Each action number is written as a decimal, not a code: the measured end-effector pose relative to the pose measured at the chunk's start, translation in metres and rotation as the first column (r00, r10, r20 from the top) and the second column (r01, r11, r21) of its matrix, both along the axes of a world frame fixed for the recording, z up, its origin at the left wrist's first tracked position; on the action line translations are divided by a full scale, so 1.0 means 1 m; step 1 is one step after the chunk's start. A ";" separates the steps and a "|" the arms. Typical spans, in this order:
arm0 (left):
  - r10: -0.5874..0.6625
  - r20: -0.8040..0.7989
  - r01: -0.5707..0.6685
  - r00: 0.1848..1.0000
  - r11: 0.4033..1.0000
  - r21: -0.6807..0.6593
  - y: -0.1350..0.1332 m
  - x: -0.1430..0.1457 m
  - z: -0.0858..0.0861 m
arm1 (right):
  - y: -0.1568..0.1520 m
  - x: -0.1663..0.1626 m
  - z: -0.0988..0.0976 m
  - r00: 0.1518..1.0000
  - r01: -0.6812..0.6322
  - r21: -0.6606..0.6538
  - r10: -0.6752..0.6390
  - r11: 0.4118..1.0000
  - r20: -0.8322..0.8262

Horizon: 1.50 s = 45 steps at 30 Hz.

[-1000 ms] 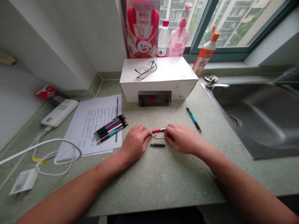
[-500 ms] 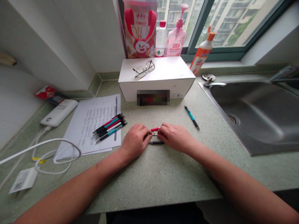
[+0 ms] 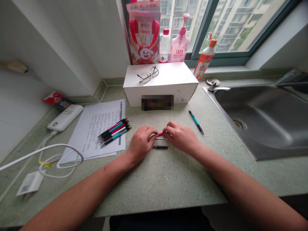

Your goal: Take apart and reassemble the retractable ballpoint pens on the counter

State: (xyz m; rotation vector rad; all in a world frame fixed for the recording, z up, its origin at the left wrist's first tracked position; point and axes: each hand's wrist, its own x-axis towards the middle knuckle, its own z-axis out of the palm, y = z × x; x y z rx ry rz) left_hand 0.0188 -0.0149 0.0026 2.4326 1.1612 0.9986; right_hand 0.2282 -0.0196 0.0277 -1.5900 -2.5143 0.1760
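Observation:
Between the fingertips of my left hand (image 3: 143,140) and my right hand (image 3: 180,135) is a red pen barrel (image 3: 160,133), pinched at both ends just over the counter. Just below it lies a thin pale pen refill (image 3: 161,138), its right end close to my right fingers. Nearer to me rests a black pen grip section (image 3: 160,147) with a metallic tip, touched by neither hand. A teal and black pen (image 3: 196,122) lies apart, to the right of my right hand.
Several pens (image 3: 115,131) lie bunched on printed sheets (image 3: 93,120) at left, beside a white power bank (image 3: 66,117) and a cable (image 3: 69,145). Eyeglasses (image 3: 148,75) sit on a white box (image 3: 166,75) at the back. A steel sink (image 3: 260,122) is at right.
Both hands have taken hold of the red barrel, which lay behind the refill, and drawn their fingertips together on it. The refill and the black section stay on the counter. The view has tilted slightly.

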 end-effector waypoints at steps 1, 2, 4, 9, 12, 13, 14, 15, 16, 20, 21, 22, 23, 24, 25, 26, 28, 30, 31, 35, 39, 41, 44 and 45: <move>0.015 0.048 -0.013 0.999 0.999 -0.037 -0.001 -0.001 0.001 | 0.000 0.000 0.000 1.000 0.009 0.000 -0.009 1.000 0.003; 0.033 0.092 -0.026 0.995 0.996 -0.083 -0.001 -0.002 0.001 | 0.000 -0.001 0.000 1.000 0.017 -0.002 -0.017 1.000 0.004; 0.069 0.143 -0.045 0.987 0.984 -0.170 -0.003 -0.004 0.002 | 0.000 0.000 0.001 1.000 0.020 -0.006 -0.019 1.000 0.006; 0.080 0.153 -0.051 0.985 0.982 -0.182 -0.004 -0.005 0.006 | 0.000 0.001 0.000 1.000 -0.003 0.019 0.003 1.000 -0.012; 0.046 0.151 -0.025 0.987 0.990 -0.141 -0.003 -0.005 0.008 | 0.000 0.002 -0.003 0.997 0.004 0.070 0.001 0.998 -0.076; 0.037 0.152 -0.017 0.988 0.991 -0.132 -0.002 -0.006 0.009 | 0.000 0.002 -0.003 0.995 0.003 0.085 0.005 0.996 -0.098; 0.030 0.155 -0.010 0.988 0.992 -0.128 -0.002 -0.006 0.009 | 0.000 0.001 -0.004 0.993 -0.001 0.097 0.013 0.995 -0.117; 0.026 0.159 -0.005 0.987 0.992 -0.128 -0.002 -0.007 0.008 | 0.000 0.001 -0.005 0.991 -0.008 0.104 0.022 0.994 -0.132; 0.023 0.164 -0.001 0.986 0.991 -0.132 -0.001 -0.008 0.008 | -0.001 0.001 -0.006 0.989 -0.017 0.107 0.032 0.994 -0.141; 0.026 0.189 0.003 0.982 0.988 -0.155 -0.002 -0.009 0.007 | -0.003 -0.001 -0.008 0.985 -0.047 0.107 0.064 0.993 -0.162; 0.028 0.194 0.003 0.981 0.988 -0.157 -0.002 -0.009 0.007 | -0.003 -0.002 -0.008 0.984 -0.051 0.108 0.069 0.993 -0.166; 0.029 0.197 0.003 0.980 0.987 -0.159 -0.002 -0.009 0.007 | -0.003 -0.002 -0.008 0.982 -0.055 0.109 0.073 0.993 -0.172; 0.029 0.197 0.004 0.980 0.987 -0.161 -0.003 -0.009 0.007 | -0.003 -0.002 -0.008 0.981 -0.059 0.110 0.078 0.992 -0.177; 0.029 0.196 0.004 0.980 0.987 -0.164 -0.003 -0.009 0.007 | -0.003 -0.002 -0.008 0.980 -0.063 0.111 0.083 0.992 -0.183; 0.030 0.193 0.002 0.981 0.986 -0.166 -0.003 -0.009 0.007 | -0.004 -0.002 -0.008 0.978 -0.067 0.111 0.088 0.991 -0.188; 0.033 0.192 0.000 0.981 0.986 -0.168 -0.003 -0.009 0.007 | -0.004 -0.002 -0.007 0.977 -0.069 0.113 0.090 0.991 -0.191; 0.040 0.201 -0.006 0.979 0.987 -0.163 -0.004 -0.010 0.007 | -0.004 -0.002 -0.007 0.976 -0.074 0.117 0.095 0.990 -0.193; 0.039 0.219 -0.004 0.975 0.988 -0.157 -0.004 -0.010 0.008 | -0.004 -0.002 -0.006 0.975 -0.088 0.117 0.109 0.989 -0.195; 0.037 0.230 0.000 0.973 0.987 -0.159 -0.004 -0.010 0.008 | -0.004 -0.002 -0.006 0.973 -0.099 0.116 0.121 0.988 -0.197; 0.045 0.266 0.006 0.963 0.982 -0.187 -0.004 -0.010 0.008 | -0.005 -0.003 -0.007 0.958 -0.137 0.125 0.163 0.983 -0.234; 0.018 0.275 0.033 0.961 0.983 -0.182 -0.003 -0.011 0.006 | -0.006 -0.004 -0.006 0.938 -0.144 0.122 0.174 0.982 -0.298; -0.007 0.237 0.043 0.972 0.988 -0.150 -0.003 -0.011 0.005 | -0.006 -0.004 -0.005 0.933 -0.117 0.125 0.152 0.985 -0.328; 0.000 0.059 0.007 0.998 0.994 -0.106 -0.003 -0.011 0.004 | -0.006 -0.003 -0.005 0.927 -0.052 0.134 0.098 0.990 -0.361; 0.007 -0.011 -0.008 1.000 0.995 -0.102 -0.004 -0.011 0.004 | -0.006 -0.002 -0.005 0.925 -0.031 0.136 0.080 0.990 -0.371</move>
